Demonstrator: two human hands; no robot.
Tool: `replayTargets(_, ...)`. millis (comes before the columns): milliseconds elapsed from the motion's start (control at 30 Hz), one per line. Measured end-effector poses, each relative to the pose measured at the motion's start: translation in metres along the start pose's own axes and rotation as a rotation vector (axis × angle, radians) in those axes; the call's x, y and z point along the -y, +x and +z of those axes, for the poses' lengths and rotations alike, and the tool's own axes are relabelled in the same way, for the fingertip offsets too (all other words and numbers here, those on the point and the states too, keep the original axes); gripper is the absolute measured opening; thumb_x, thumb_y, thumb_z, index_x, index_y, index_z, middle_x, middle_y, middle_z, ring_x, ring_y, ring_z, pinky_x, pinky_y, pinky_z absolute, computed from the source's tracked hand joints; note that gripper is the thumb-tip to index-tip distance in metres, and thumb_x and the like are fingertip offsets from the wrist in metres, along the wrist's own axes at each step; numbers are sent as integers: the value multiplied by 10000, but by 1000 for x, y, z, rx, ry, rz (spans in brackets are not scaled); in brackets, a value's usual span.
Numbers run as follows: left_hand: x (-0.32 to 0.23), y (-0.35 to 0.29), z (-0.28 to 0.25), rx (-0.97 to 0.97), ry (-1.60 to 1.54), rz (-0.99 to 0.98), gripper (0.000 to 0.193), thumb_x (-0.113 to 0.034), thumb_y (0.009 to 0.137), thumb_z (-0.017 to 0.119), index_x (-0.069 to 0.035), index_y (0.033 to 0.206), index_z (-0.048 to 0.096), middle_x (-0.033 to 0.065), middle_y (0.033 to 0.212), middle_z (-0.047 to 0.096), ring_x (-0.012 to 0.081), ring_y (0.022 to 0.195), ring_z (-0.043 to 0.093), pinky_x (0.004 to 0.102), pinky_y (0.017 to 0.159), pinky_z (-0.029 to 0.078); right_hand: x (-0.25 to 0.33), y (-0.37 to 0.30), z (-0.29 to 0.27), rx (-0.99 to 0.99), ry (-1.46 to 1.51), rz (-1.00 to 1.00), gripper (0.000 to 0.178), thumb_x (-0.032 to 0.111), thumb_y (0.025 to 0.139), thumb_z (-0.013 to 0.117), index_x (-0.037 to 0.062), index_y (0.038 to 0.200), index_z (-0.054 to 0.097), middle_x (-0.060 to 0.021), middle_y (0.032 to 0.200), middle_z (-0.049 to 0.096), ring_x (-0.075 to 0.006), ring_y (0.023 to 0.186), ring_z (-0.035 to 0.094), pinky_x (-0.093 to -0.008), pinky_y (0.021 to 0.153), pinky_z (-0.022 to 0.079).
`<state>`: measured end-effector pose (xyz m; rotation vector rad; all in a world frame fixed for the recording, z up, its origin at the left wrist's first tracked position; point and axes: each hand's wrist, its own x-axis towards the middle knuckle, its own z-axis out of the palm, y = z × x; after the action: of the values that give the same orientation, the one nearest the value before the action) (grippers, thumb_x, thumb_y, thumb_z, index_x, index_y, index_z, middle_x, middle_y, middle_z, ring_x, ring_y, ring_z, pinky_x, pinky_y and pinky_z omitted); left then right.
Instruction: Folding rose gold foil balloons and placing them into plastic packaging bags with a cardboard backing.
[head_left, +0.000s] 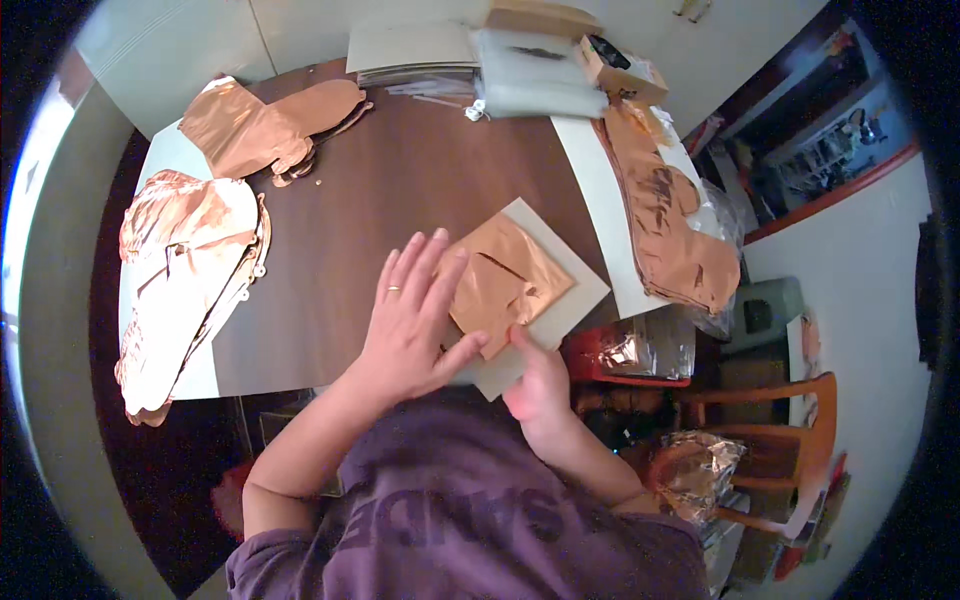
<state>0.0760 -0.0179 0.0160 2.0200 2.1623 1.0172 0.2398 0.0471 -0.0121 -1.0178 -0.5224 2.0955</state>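
Gripping foil [485, 305] and board [562, 325] at the board's near side is the right hand [541, 388]; the open left hand [413, 325], at its left, could tear foil by dragging.

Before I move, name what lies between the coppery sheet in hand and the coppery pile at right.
Head view: from the sheet rightward, the edge of the pale board, a sliver of brown tabletop, then a white strip.
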Motion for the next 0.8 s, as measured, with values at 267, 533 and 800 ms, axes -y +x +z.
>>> replayTargets(267, 36, -16, 22, 273, 140, 82, 754, -540, 884, 509, -25, 1423, 398, 198, 1484, 361, 399, 1410, 261, 531, 1164, 159, 18, -1, -24, 152, -267, 410, 318, 205, 948, 602, 30, 1209, 551, -131, 1061, 664, -251, 873, 670, -386, 802, 564)
replayTargets(533, 33, -16, 20, 308, 231, 114, 781, -587, 901, 455, -21, 1435, 385, 200, 1489, 357, 398, 1425, 236, 533, 1169, 148, 71, 2, -28, 500, -1602, -1020, 269, 212, 880, 633, 23, 1071, 633, -167, 1078, 654, -334, 940, 647, -414, 813, 523)
replayTargets(800, 31, -21, 17, 239, 131, 179, 677, -450, 875, 566, -25, 1389, 449, 194, 1456, 398, 378, 1388, 322, 537, 1150, 204, 33, 29, -24, 724, -2045, -930, 794, 391, 831, 654, 50, 1470, 329, -239, 1548, 209, -438, 1420, 208, -559, 1153, 154)
